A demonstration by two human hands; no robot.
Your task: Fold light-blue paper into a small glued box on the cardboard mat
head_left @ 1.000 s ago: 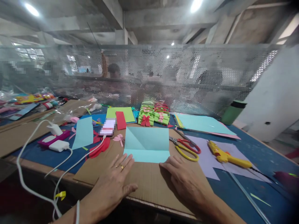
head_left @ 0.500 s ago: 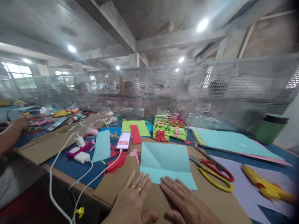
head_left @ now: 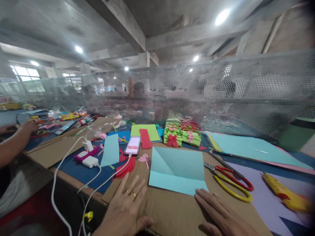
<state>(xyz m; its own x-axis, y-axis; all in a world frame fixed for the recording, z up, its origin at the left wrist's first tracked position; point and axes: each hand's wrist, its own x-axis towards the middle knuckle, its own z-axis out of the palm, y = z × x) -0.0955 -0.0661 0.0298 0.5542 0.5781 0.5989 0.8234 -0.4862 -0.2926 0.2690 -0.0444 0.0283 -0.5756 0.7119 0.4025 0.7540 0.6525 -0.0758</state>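
A light blue sheet of paper (head_left: 179, 165) lies creased on the brown cardboard (head_left: 169, 206), its near strip divided from the rest by a fold line. My left hand (head_left: 129, 203), two rings on its fingers, rests flat with fingers spread on the cardboard, left of the paper's near edge and apart from it. At the paper's near right corner lies my right hand (head_left: 219, 211), fingers stretched out and fingertips by that corner; it grips nothing. Red-and-yellow-handled scissors (head_left: 231, 182) lie to the right of the sheet.
Beyond the paper stand small green paper bags with bows (head_left: 173, 136). A phone (head_left: 133, 146) on a white cable and a purple power adapter (head_left: 86, 155) lie left. A yellow glue gun (head_left: 283, 191) is at right. A co-worker's arm (head_left: 17, 141) reaches in from the left.
My hands have moved apart: the left away to the left off the paper's near edge, the right along to its near right corner. The view has shifted slightly.
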